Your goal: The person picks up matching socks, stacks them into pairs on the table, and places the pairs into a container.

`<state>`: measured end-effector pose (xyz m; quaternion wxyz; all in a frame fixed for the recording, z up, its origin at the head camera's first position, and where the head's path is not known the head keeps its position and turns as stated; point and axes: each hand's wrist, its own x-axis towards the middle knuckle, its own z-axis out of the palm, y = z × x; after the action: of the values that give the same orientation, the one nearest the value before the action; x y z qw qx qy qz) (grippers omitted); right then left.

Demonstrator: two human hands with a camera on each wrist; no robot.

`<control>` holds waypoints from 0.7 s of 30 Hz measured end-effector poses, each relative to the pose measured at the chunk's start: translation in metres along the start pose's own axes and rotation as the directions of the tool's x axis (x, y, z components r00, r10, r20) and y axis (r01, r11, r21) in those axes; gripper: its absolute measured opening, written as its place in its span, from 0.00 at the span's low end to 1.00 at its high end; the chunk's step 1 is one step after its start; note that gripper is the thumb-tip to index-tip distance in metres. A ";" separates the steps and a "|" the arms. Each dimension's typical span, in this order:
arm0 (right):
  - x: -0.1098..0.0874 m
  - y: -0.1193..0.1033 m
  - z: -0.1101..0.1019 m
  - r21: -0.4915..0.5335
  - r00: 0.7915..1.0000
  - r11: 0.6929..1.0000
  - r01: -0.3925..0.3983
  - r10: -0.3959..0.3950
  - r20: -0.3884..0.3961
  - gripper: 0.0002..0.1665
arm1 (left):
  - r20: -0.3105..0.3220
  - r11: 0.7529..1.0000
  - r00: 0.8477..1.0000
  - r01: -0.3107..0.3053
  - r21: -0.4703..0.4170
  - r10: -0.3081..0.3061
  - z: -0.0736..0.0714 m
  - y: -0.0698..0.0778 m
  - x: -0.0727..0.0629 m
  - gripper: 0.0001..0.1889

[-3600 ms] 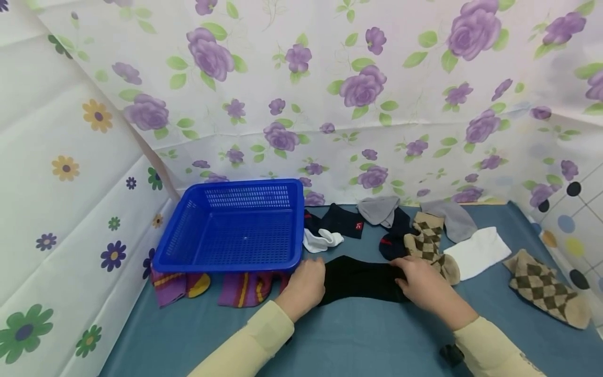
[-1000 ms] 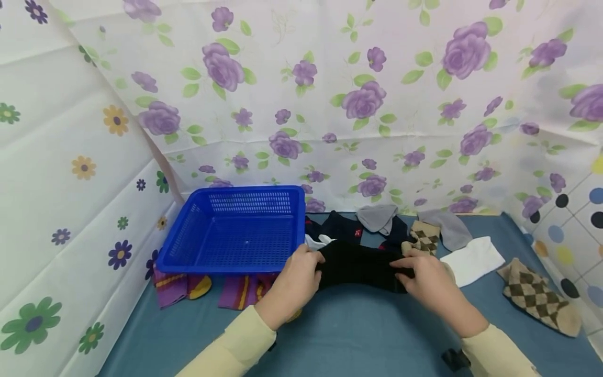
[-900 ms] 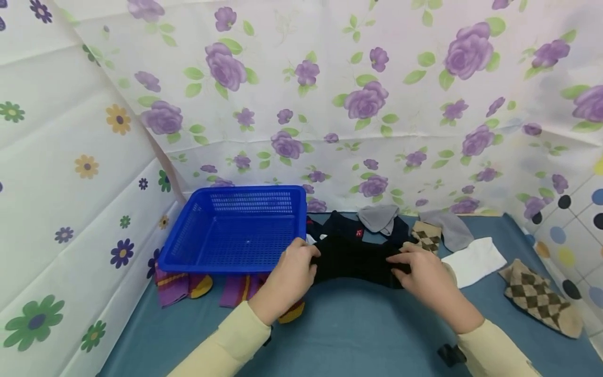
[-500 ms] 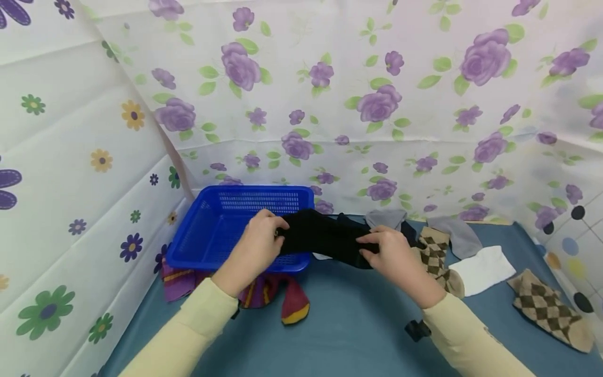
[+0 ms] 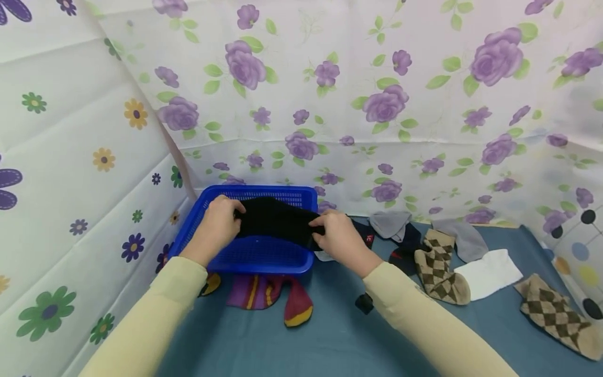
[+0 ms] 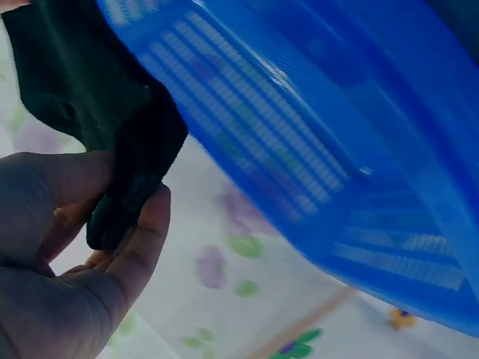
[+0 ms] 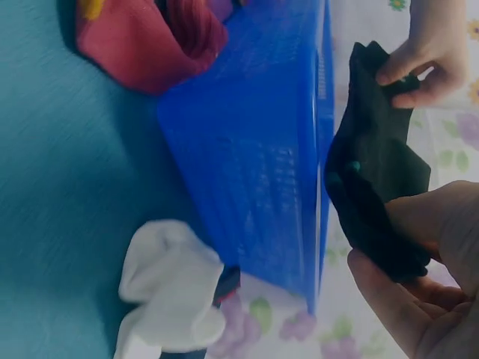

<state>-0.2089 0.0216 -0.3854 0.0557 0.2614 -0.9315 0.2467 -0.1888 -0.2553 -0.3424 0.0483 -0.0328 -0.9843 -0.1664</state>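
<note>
A black sock (image 5: 278, 221) is stretched between both hands over the blue plastic basket (image 5: 254, 268). My left hand (image 5: 215, 226) pinches one end of it between thumb and fingers. The other end is pinched by my right hand (image 5: 343, 240), near the basket's right rim. In the left wrist view, the sock's dark fabric (image 6: 97, 90) passes between the thumb and fingers of the left hand (image 6: 82, 262). The right wrist view shows the sock (image 7: 374, 149) held up beside the basket wall (image 7: 247, 164), above its rim. Part of the basket's inside is hidden by the sock and hands.
Purple-and-yellow striped socks (image 5: 249, 291) lie in front of the basket, partly under it. To the right are argyle socks (image 5: 440, 267), another argyle sock (image 5: 558, 314), a white sock (image 5: 490, 275), grey socks (image 5: 388, 224) and navy socks (image 5: 405, 256). Floral sheets hang behind.
Both hands have lifted the black sock off the table and carried it left, from in front of the dark socks to above the basket. Both grips have stayed on it.
</note>
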 end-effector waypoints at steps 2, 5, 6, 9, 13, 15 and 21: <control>0.009 -0.007 0.005 -0.002 1.000 1.000 0.001 -0.001 0.016 0.14 | 0.009 1.000 1.000 0.022 0.004 -0.022 0.000 -0.012 0.006 0.13; 0.023 -0.014 0.012 0.008 0.998 1.000 -0.010 0.009 0.059 0.15 | 0.032 0.999 0.998 0.047 0.008 -0.047 0.001 -0.029 0.014 0.12; 0.028 -0.016 0.015 0.014 0.997 1.000 -0.019 0.018 0.081 0.15 | 0.040 0.999 0.998 0.051 0.009 -0.052 0.001 -0.034 0.016 0.12; 0.040 -0.019 0.021 0.035 0.989 0.999 -0.032 0.027 0.144 0.15 | 0.065 0.998 0.996 0.063 0.017 -0.064 0.004 -0.047 0.024 0.12; 0.054 -0.021 0.029 0.069 0.976 0.997 -0.033 0.017 0.215 0.15 | 0.103 0.995 0.990 0.099 0.025 -0.101 0.008 -0.061 0.033 0.13; 0.059 -0.023 0.032 0.071 0.970 0.997 -0.025 0.007 0.242 0.15 | 0.120 0.993 0.986 0.115 0.037 -0.119 0.010 -0.066 0.037 0.14; 0.071 -0.032 0.044 -0.013 0.951 1.000 0.025 -0.020 0.309 0.18 | 0.193 0.984 0.966 0.160 0.084 -0.173 0.019 -0.079 0.050 0.10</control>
<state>-0.2522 -0.0563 -0.3934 -0.0857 0.3069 -0.9278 0.1941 -0.2465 -0.3204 -0.3807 -0.0638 0.0350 -0.9885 -0.1322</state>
